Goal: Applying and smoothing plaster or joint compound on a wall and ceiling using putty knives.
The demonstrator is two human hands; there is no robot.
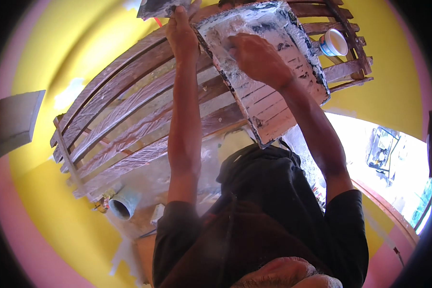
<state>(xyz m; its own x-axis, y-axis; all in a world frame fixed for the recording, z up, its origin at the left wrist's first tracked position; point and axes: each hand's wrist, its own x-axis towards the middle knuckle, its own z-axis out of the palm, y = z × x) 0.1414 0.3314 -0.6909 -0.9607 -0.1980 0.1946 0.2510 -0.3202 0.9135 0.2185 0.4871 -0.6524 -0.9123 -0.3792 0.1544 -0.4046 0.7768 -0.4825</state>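
From my end I have the left forearm [183,110] running almost straight up, left of the middle, with the left hand [181,36] right at the top edge, one digit stretched along upward! And here's the right forearm [317,125], slanting up and left from the lower right, the right hand [260,58] at upper centre, its back toward me, fingers bent leftward.

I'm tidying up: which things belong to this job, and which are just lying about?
In use, apparently:
dark flat plate, in the left hand
pinkish, white-smeared rectangular tray, under the right hand

Probably lying about:
white round tub
pale blue cylindrical container
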